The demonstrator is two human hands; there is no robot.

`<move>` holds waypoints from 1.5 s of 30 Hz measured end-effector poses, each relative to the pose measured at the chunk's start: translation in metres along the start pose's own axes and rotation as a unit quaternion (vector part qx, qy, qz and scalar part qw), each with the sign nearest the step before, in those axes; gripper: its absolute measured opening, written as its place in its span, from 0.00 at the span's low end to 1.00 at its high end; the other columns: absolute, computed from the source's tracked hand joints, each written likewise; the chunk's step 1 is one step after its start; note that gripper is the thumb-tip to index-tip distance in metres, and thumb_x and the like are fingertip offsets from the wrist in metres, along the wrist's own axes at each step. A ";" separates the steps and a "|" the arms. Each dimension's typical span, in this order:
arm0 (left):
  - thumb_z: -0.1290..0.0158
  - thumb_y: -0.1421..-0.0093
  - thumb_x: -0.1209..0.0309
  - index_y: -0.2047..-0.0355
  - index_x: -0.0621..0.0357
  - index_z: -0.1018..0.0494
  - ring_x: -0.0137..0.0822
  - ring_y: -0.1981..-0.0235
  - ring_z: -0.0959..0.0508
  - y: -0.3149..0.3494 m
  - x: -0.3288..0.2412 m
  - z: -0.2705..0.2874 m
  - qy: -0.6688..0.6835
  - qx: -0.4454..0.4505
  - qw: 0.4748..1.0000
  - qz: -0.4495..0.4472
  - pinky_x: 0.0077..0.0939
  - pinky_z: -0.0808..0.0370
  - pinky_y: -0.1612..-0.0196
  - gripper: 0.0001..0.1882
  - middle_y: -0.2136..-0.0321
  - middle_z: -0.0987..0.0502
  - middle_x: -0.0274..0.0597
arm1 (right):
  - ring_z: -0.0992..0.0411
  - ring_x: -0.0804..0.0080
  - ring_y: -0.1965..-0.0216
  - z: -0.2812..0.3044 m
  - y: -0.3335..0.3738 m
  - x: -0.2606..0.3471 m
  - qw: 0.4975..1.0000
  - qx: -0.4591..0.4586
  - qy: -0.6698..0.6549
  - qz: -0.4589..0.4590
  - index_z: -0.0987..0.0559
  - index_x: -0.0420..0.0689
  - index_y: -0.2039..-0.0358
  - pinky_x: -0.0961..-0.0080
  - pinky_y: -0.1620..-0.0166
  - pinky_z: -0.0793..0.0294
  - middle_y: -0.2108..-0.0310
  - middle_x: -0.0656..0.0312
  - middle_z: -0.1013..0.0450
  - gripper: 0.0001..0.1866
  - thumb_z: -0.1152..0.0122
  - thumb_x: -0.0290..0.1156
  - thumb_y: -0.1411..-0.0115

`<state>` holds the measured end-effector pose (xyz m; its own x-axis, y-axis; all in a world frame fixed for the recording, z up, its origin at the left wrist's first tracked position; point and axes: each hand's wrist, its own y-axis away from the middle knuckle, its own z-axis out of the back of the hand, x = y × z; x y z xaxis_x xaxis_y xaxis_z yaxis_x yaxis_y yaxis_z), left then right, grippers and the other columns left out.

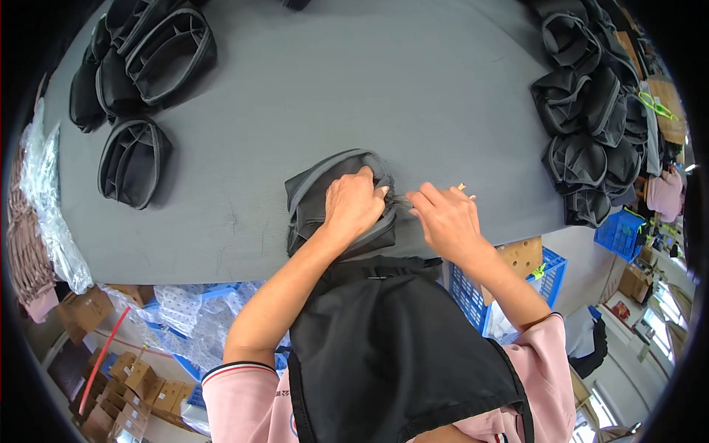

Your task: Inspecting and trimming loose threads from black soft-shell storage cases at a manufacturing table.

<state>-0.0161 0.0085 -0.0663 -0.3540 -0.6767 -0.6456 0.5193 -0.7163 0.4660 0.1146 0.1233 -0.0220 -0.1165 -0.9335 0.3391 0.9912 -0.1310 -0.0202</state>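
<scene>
A black fabric pouch [314, 199] with grey-bound edges lies near the table's front edge, right in front of me. My left hand [354, 199] reaches over it, fingers bent around its right-hand rim. Just right of the pouch, my right hand [447, 218] is closed in a pinch. Something thin and dark shows between its fingertips and the pouch, and a small yellow tip sticks out above the knuckles. What this hand holds is too small and too covered to name.
More black pouches [136, 162] stand open at the left, with others stacked behind them. A heap of similar pouches [580, 159] lines the right end of the grey table [458, 96]. Clear plastic wrap [55, 207] hangs at the left edge. Blue crates [550, 284] stand below the front edge.
</scene>
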 end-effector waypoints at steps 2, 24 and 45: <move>0.46 0.47 0.66 0.72 0.71 0.29 0.57 0.72 0.23 0.000 -0.001 0.001 -0.002 0.004 1.000 0.005 0.47 0.28 0.65 0.15 0.79 0.25 0.60 | 0.31 0.69 0.78 0.000 -0.004 0.001 1.000 0.017 0.014 0.002 0.29 0.43 0.75 0.73 0.73 0.37 0.77 0.63 0.36 0.08 0.40 0.22 0.58; 0.46 0.48 0.66 0.71 0.69 0.28 0.54 0.70 0.23 -0.003 0.004 -0.002 0.017 0.011 1.000 0.018 0.45 0.28 0.64 0.15 0.77 0.24 0.58 | 0.30 0.68 0.79 0.007 0.007 -0.008 0.961 0.000 -0.192 -0.196 0.27 0.43 0.67 0.70 0.72 0.31 0.75 0.64 0.33 0.11 0.37 0.28 0.51; 0.40 0.54 0.57 0.72 0.63 0.26 0.48 0.72 0.22 0.024 -0.005 0.002 -0.023 0.069 0.997 -0.019 0.37 0.28 0.66 0.19 0.77 0.22 0.46 | 0.31 0.68 0.76 -0.046 -0.031 -0.005 0.919 -0.004 -0.338 -0.205 0.34 0.43 0.66 0.73 0.72 0.33 0.79 0.62 0.32 0.16 0.39 0.24 0.55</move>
<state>-0.0037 -0.0054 -0.0507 -0.4086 -0.6531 -0.6376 0.3934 -0.7564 0.5226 0.0819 0.1168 -0.0666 -0.4116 -0.3857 0.8257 0.8720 -0.4300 0.2339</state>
